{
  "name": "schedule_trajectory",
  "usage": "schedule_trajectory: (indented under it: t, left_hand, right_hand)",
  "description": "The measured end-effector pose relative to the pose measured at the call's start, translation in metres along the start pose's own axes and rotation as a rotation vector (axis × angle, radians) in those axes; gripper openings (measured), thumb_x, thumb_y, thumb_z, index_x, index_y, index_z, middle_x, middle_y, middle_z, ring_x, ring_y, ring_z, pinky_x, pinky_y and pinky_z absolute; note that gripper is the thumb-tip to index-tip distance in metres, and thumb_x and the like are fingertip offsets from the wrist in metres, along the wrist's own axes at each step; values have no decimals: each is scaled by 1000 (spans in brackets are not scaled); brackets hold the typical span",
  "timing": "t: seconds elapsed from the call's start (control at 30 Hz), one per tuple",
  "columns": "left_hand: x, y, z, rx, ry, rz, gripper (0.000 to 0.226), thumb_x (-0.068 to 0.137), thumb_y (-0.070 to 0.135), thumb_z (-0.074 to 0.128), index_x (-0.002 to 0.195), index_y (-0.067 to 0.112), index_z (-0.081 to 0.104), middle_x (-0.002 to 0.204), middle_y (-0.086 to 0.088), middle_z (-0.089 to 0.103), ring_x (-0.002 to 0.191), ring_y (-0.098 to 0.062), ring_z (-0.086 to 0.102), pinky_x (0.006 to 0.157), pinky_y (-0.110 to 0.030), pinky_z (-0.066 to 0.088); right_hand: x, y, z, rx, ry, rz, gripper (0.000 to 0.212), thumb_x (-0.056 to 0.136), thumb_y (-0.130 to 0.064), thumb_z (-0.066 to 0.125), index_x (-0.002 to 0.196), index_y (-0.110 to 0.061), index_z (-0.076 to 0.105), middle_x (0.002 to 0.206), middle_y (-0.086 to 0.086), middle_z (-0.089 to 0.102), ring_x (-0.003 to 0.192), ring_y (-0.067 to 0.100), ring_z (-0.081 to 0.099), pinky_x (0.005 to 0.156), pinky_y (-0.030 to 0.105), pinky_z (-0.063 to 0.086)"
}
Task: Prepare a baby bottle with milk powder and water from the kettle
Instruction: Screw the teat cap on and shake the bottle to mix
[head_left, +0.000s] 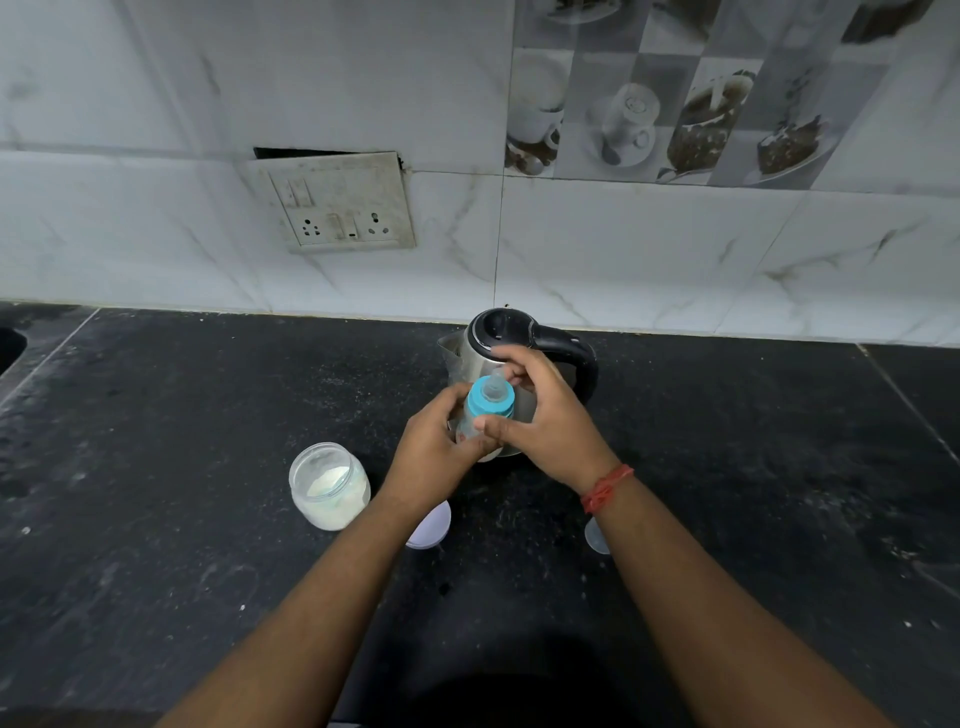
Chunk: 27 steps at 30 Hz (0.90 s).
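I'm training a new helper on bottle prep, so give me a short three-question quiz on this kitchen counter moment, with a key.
1. True or false: the baby bottle stands alone on the counter.
2. What sits directly behind the bottle? A) a pan B) the kettle C) a mug
3. Fill in: the open jar to the left of the hands holds white ____.

Key
1. False: the left hand grips its body, and the right hand has its fingers at the teat.
2. B
3. Powder
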<state>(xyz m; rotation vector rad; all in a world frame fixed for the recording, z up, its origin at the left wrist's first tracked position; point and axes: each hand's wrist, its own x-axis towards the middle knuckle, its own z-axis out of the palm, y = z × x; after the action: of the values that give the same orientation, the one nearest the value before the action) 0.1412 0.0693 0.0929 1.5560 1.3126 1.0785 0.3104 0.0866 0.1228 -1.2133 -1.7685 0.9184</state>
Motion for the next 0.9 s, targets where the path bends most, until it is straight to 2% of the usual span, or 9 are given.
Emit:
schedule_trajectory:
  t: [0.1, 0.17, 0.27, 0.37, 0.57, 0.63, 0.7, 0.8, 0.9]
  left_hand:
    - [0, 0, -1, -12, -3, 1, 50, 83, 16, 83, 122, 36, 59, 116, 17, 70, 107, -1, 66, 95, -26, 55]
    - [1, -1, -1, -18, 3, 1, 52, 81, 16, 86, 121, 37, 60, 115, 16, 71, 108, -2, 67, 97, -30, 55]
    - [2, 0, 1, -17, 11, 2, 52, 81, 17, 85, 124, 33, 61, 117, 16, 71, 110, -3, 66, 98, -31, 55]
    - [2, 1, 1, -8, 13, -1, 48, 84, 15, 82, 126, 28, 62, 115, 15, 71, 107, -1, 66, 96, -29, 56]
    - [4, 2, -9, 11, -44, -8, 53, 79, 19, 87, 126, 26, 64, 115, 14, 72, 108, -3, 66, 97, -30, 55]
    - [4, 4, -8, 2, -37, 0, 53, 78, 18, 88, 125, 27, 64, 115, 13, 72, 107, -4, 67, 97, -31, 55]
    - [4, 7, -4, -7, 13, 8, 53, 78, 17, 87, 124, 29, 63, 114, 14, 72, 106, -3, 67, 95, -28, 56]
    - [3, 10, 1, 1, 97, 4, 54, 79, 17, 86, 126, 28, 62, 114, 15, 71, 105, 0, 67, 91, -24, 56]
    - [3, 13, -4, -20, 47, -1, 53, 79, 17, 87, 124, 30, 63, 113, 15, 72, 106, 0, 66, 94, -25, 54]
  right_hand:
    - [-1, 3, -10, 83, -124, 36, 73, 83, -22, 80, 147, -31, 45, 142, -3, 55, 136, 10, 49, 117, 38, 38]
    - [0, 3, -14, 74, -120, 45, 71, 83, -22, 79, 146, -34, 47, 139, -3, 60, 135, 11, 51, 116, 41, 40]
    - [-3, -3, -6, 89, 11, 43, 67, 79, -12, 83, 138, -30, 56, 126, -5, 65, 123, 6, 58, 109, 30, 46]
    - [-5, -7, 7, 86, 115, 28, 62, 76, -14, 84, 130, -31, 59, 122, -5, 61, 117, 7, 59, 104, 32, 50]
    - [3, -1, -18, 118, -164, 32, 70, 83, -13, 82, 144, -26, 49, 137, -4, 61, 132, 9, 54, 113, 32, 42]
    - [3, -3, -18, 126, -103, 27, 67, 81, -11, 83, 139, -23, 54, 127, -6, 68, 126, 5, 58, 109, 25, 43]
    - [1, -7, -7, 163, 32, 24, 60, 77, -6, 85, 128, -24, 59, 113, -9, 71, 115, 2, 63, 100, 18, 46]
    - [-1, -9, 8, 207, 173, 31, 58, 75, -10, 87, 125, -21, 59, 114, -5, 71, 112, 8, 65, 97, 25, 51]
    - [5, -7, -5, 181, 36, 44, 67, 77, -12, 86, 135, -23, 55, 120, -4, 71, 118, 8, 63, 101, 24, 47]
